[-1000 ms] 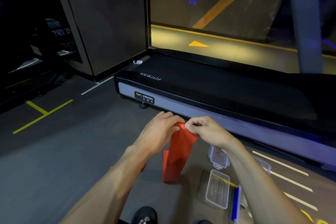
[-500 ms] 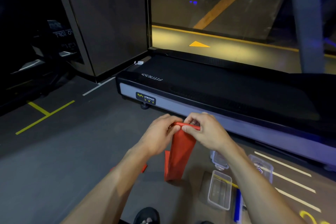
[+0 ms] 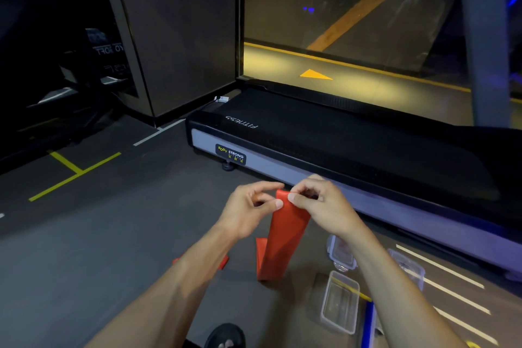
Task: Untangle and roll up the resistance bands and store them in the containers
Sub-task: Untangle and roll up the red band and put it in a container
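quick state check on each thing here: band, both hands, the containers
red band: top edge held up, just starting to roll, lower end trailing on the floor
left hand: pinches the band's top edge
right hand: pinches the band's top edge
nearest container: open, no lid, nothing inside

Red resistance band (image 3: 285, 234): flat, wide strip, hanging upright from its top edge, which is pinched at both upper corners; lower end folded on the floor. 3 clear rectangular containers noted at lower right: nearest container (image 3: 340, 302) open and lying flat, middle container (image 3: 340, 256) beside the band's lower half, far container (image 3: 409, 267) partly hidden by a forearm.
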Demonstrator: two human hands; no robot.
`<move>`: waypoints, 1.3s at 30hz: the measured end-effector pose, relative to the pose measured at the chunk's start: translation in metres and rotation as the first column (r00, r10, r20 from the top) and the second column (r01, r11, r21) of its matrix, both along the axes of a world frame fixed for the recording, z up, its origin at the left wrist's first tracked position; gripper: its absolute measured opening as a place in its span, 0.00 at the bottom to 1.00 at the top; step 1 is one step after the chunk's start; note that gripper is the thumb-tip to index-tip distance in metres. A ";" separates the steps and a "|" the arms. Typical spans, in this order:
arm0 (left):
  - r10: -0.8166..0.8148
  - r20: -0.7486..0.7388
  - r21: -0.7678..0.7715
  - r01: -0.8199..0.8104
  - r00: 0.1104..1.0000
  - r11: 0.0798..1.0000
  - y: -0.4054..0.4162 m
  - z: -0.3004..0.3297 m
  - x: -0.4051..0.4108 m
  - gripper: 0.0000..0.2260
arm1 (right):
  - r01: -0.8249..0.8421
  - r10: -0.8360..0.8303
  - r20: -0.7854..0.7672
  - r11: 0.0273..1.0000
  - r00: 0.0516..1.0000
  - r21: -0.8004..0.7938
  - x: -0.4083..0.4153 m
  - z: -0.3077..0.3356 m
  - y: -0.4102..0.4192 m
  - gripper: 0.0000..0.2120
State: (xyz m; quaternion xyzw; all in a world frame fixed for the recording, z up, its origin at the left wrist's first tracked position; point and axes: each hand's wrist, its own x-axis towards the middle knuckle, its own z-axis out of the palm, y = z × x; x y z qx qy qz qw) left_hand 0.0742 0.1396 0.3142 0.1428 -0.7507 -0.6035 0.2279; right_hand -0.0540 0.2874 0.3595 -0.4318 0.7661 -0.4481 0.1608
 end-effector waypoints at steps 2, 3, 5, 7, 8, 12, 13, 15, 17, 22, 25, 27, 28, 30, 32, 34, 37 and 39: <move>0.005 -0.008 -0.038 -0.005 1.000 0.999 -0.001 0.000 -0.002 0.13 | -0.015 0.012 0.114 0.999 0.993 0.029 -0.001 0.000 0.001 0.05; 0.006 -0.012 -0.048 -0.006 1.000 0.999 -0.001 0.000 -0.002 0.12 | -0.030 0.022 0.171 0.999 0.985 0.043 -0.002 0.000 0.001 0.06; 0.000 -0.016 -0.061 -0.001 1.000 0.998 0.000 0.001 -0.003 0.08 | -0.044 0.024 0.236 0.996 0.971 0.082 -0.006 -0.002 0.002 0.07; -0.007 -0.006 -0.099 0.007 1.000 0.995 0.001 0.001 -0.004 0.05 | -0.057 0.024 0.324 0.994 0.946 0.094 -0.007 -0.003 0.004 0.09; -0.001 0.004 -0.127 0.002 1.000 0.992 0.002 0.000 -0.003 0.03 | -0.067 0.029 0.367 0.994 0.930 0.091 -0.005 -0.003 0.005 0.12; 0.027 -0.002 -0.118 -0.027 1.000 0.993 0.005 -0.001 -0.005 0.03 | -0.094 0.055 0.403 0.993 0.914 0.078 -0.004 -0.004 0.004 0.16; 0.027 -0.002 -0.109 -0.027 1.000 0.994 0.005 -0.001 -0.005 0.06 | -0.098 0.060 0.402 0.992 0.914 0.075 -0.004 -0.005 0.004 0.17; 0.022 -0.002 -0.132 -0.023 1.000 0.991 0.005 -0.001 -0.004 0.11 | -0.108 0.068 0.409 0.991 0.910 0.075 -0.005 -0.006 0.004 0.19; 0.008 0.000 -0.160 -0.007 1.000 0.987 0.005 0.000 -0.004 0.09 | -0.114 0.071 0.394 0.990 0.916 0.088 -0.005 -0.006 0.005 0.17; 0.027 0.022 -0.153 -0.024 0.999 0.988 0.002 -0.001 -0.003 0.03 | -0.040 0.034 0.087 0.997 0.996 0.069 -0.003 -0.005 0.003 0.01; 0.046 0.019 -0.134 -0.043 0.999 0.990 0.003 -0.001 -0.004 0.02 | -0.045 0.060 -0.144 0.994 0.988 0.100 -0.001 -0.006 0.002 0.06; 0.060 0.013 -0.100 -0.058 0.998 0.993 0.004 -0.002 -0.005 0.03 | -0.024 0.047 -0.245 0.995 0.968 0.096 -0.001 -0.004 0.001 0.06; 0.067 0.003 -0.079 -0.067 0.998 0.995 0.004 -0.001 -0.006 0.03 | -0.018 0.037 -0.256 0.997 0.966 0.076 0.000 -0.003 0.000 0.05; 0.069 -0.019 -0.040 -0.070 0.997 0.997 0.004 -0.001 -0.006 0.03 | -0.008 0.018 -0.240 0.999 0.971 0.043 0.001 -0.002 -0.001 0.05; 0.047 -0.031 -0.012 -0.048 0.998 0.999 0.004 0.002 -0.005 0.05 | -0.003 0.005 -0.220 1.000 0.976 0.011 0.000 -0.002 0.000 0.06; 0.016 -0.035 0.003 -0.015 0.999 1.000 0.006 0.005 -0.003 0.08 | 0.003 -0.006 -0.205 1.000 0.979 -0.012 -0.002 -0.003 0.001 0.06; 0.010 -0.037 -0.028 -0.011 0.999 1.000 0.006 0.008 -0.001 0.11 | -0.005 0.001 -0.128 0.999 0.992 -0.032 -0.002 -0.003 0.001 0.05; 0.023 -0.027 -0.072 -0.025 0.999 0.997 0.006 0.008 -0.001 0.10 | -0.019 0.016 -0.064 0.999 0.998 -0.045 -0.002 -0.004 0.001 0.04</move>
